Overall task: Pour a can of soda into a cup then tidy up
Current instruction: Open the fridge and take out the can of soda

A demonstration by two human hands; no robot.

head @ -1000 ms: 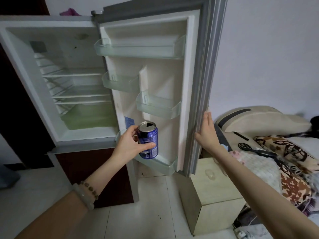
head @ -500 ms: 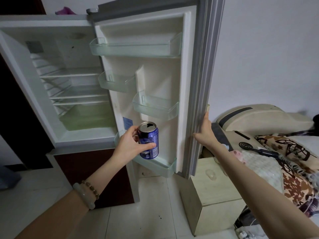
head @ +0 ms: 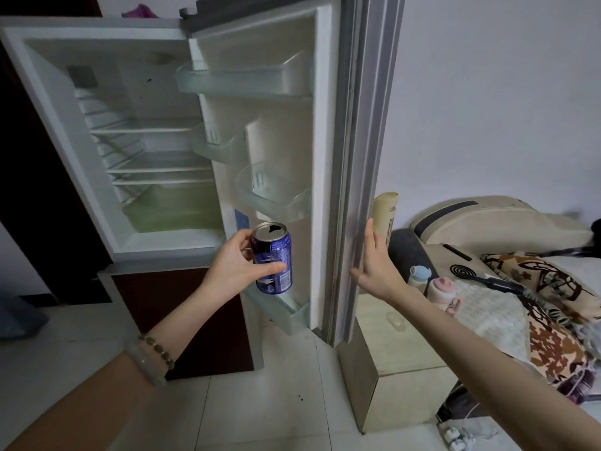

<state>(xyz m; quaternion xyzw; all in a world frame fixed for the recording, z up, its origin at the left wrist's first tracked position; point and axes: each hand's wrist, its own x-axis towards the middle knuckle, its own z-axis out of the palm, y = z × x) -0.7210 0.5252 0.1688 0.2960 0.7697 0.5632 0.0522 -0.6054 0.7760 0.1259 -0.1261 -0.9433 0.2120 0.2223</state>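
My left hand (head: 235,265) grips a blue soda can (head: 273,258), upright with its top opened, just above the lowest shelf (head: 286,312) of the fridge door (head: 328,157). The door stands wide open. My right hand (head: 374,265) holds the door's outer edge, fingers straight up along it and the thumb on its front. The fridge compartment (head: 146,141) at the left is bare, with only wire shelves and a greenish drawer. No cup is in view.
A pale wooden cabinet (head: 396,362) stands just right of the door, with two small bottles (head: 432,284) on it. Further right is a bed with a patterned blanket (head: 553,304). A dark red lower fridge door (head: 182,320) is closed. The floor is white tile.
The can has stayed by the bottom door shelf in my left hand. My right hand has slid a little down the door's edge; the two small bottles have come into sight behind it.
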